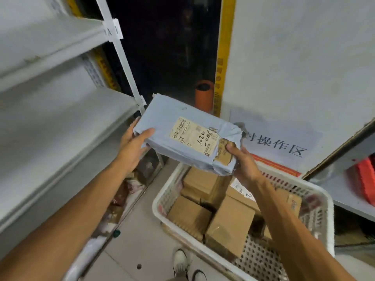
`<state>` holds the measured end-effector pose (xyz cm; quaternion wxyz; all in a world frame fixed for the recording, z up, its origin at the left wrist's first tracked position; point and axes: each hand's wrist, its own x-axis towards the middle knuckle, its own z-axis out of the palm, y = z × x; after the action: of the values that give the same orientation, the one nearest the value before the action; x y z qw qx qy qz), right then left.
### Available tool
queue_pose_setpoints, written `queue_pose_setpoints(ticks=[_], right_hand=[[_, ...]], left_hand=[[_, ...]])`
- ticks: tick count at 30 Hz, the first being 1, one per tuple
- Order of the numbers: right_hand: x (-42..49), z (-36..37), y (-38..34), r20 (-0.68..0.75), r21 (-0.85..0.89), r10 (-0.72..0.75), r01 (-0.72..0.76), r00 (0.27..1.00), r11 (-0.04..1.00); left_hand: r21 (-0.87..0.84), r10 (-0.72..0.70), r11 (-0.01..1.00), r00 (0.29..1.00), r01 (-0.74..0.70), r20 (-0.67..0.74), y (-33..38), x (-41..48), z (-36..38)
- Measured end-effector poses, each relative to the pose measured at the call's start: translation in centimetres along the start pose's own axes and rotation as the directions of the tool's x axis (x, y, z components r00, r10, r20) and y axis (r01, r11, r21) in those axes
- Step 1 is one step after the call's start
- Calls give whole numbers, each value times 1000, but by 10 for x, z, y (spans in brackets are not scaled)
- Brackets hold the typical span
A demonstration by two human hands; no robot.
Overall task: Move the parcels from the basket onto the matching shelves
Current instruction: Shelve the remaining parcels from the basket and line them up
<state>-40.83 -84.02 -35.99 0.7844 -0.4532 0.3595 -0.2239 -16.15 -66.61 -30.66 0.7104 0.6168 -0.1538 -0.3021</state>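
I hold a grey plastic-wrapped parcel (pixel 172 122) with a beige shipping label and handwritten numbers above the basket. My left hand (pixel 133 146) grips its left end, thumb on top. My right hand (pixel 244 162) grips its torn right end, where brown cardboard shows. Below, a white perforated plastic basket (pixel 261 258) on the floor holds several brown cardboard parcels (pixel 229 222). White metal shelves (pixel 60 126) run along the left, with a paper tag on the upright post.
A white wall panel with a printed sign (pixel 280 142) stands behind the basket. Another shelf (pixel 345 191) at right carries a red item. An orange cylinder (pixel 204 94) sits in the dark gap ahead. Parcels lie on the bottom left shelf. My shoe (pixel 180 258) is on the tiled floor.
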Motion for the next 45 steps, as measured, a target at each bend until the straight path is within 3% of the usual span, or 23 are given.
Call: queue_pose_setpoints(ticks=[3,6,9,11,15,19,27,35,45], right_hand=[[14,35,-12,25,56,-47,46,999,997],[22,78,-26,117,107,-130,118,984,987],[20,129,-34,275,164,-198,157,941,974],[14,162,-36,392,148,-230,185,891,971],[5,204,-37,520,70,-217,212,826,975],[2,228,-42,601,-65,-190,285,776,956],[-12,299,-69,658,-130,-321,523,681,842],[-25,394,-58,762,-45,-413,676,499,736],[-12,497,-52,719,-20,-495,726,488,688]], left_hand=[[-30,80,996,991,-84,-109,25,-16,-8],[-70,29,997,994,-36,-104,39,-34,-9],[-58,29,998,1000,-30,-10,48,-47,0],[-104,104,989,994,-101,21,57,-50,6],[-217,295,924,947,-316,-125,78,-55,-10],[-94,381,909,901,-406,-205,93,-66,-46],[141,485,874,858,-466,-170,144,-89,-119],[322,601,790,763,-522,-239,193,-113,-185],[537,676,698,683,-474,-277,236,-72,-255]])
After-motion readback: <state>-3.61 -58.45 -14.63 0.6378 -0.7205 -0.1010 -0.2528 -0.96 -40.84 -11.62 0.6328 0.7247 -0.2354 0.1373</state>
